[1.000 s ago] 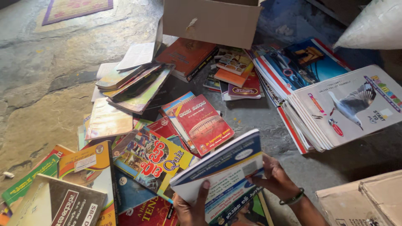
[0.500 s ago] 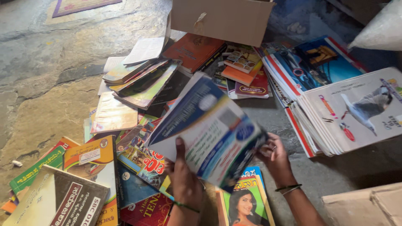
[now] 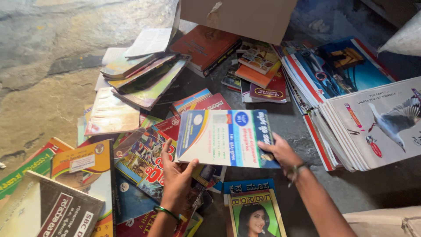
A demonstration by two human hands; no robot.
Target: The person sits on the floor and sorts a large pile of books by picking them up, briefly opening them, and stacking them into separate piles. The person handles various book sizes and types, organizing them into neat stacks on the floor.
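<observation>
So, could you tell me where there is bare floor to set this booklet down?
Bare floor lies at the upper left, beyond the fanned books. A narrower patch runs between the held booklet and the bird-cover stack. Left of the left hand, it is crowded.

Both bare forearms are extended up from the lower edge. The left hand is raised toward 12 o'clock, its fingers curled in a clamping grip, a green bangle worn at the wrist. The right hand is angled toward 10 o'clock, fingers closed, a dark band at its wrist.
</observation>
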